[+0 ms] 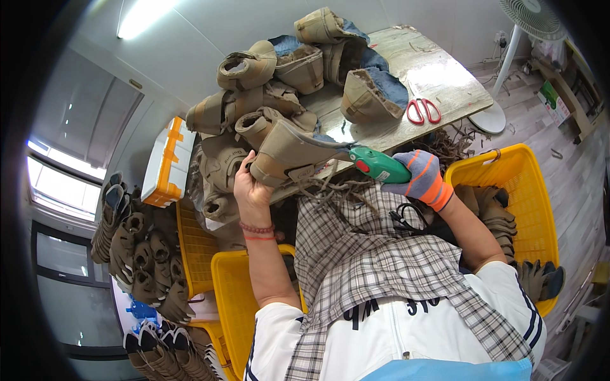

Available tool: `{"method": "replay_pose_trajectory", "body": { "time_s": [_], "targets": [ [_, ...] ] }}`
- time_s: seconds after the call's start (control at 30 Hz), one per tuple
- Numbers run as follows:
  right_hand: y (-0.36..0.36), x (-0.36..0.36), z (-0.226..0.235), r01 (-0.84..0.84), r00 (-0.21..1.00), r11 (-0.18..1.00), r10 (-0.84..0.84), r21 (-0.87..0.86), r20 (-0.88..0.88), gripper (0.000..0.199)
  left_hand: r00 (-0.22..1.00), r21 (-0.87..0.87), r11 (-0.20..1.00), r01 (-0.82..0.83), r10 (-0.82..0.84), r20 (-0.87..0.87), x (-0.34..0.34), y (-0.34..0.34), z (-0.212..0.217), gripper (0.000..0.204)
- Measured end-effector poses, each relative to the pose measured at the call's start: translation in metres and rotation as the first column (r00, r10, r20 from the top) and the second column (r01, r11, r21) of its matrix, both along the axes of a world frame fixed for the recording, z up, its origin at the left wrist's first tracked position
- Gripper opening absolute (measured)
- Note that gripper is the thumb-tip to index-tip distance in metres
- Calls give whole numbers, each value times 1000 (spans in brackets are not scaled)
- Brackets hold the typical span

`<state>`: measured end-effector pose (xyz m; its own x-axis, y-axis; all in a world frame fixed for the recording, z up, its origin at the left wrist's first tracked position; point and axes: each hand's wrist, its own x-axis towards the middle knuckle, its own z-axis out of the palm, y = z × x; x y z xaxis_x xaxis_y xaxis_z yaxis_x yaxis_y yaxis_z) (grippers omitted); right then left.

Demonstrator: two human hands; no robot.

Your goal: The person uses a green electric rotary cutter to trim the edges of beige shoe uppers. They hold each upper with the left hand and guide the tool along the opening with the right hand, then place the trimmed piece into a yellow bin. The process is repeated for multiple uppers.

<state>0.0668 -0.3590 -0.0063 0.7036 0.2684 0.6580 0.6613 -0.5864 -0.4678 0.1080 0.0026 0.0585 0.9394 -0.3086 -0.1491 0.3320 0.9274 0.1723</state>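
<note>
The bare left hand [253,190] is curling its fingers around the toe end of a smooth, tan, boot-shaped upper [292,152], which is hanging in front of the near edge of a table [445,66]. The right hand [419,174], in a knitted grey-and-orange glove, is closing its fingers around the handle of a rounded green plastic tool [381,166], whose dark nose is sitting at the upper's other end. Similar uppers, some showing fuzzy blue lining, are heaping up on the pale, worn tabletop near red-handled scissors [424,112]. Shaggy brown trimmings [448,143] are tangling below the edge. On the right, a perforated yellow basket [530,181] is holding nested brown pieces, while a white fan [532,18] is standing over grey wood-look flooring [575,162]. Small lettering is marking the held upper's side, and bold dark letters are running across the person's white shirt [375,330].
</note>
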Motion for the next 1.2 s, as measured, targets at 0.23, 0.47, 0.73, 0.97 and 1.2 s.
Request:
{"method": "replay_pose_trajectory", "body": {
  "time_s": [0.23, 0.47, 0.73, 0.97, 1.2],
  "targets": [
    [4, 1, 10, -1, 998, 1000, -1, 27, 67, 45, 998, 79, 995, -55, 53, 30, -16, -12, 16, 33],
    [14, -2, 19, -19, 995, 997, 11, 76, 103, 44, 962, 225, 936, -270, 251, 109, -27, -23, 21, 31],
    [25, -7, 26, -57, 998, 984, 56, 166, 9, 47, 859, 254, 857, -449, 336, 386, -50, -52, 32, 32],
    [35, -5, 24, -62, 995, 971, 79, 233, -67, 51, 743, 366, 757, -542, 228, 629, -53, -59, 25, 40],
    [43, -6, 25, -61, 971, 940, 135, 337, -200, 55, 694, 547, 586, -597, 36, 720, -47, -52, 6, 41]
  ]
}}
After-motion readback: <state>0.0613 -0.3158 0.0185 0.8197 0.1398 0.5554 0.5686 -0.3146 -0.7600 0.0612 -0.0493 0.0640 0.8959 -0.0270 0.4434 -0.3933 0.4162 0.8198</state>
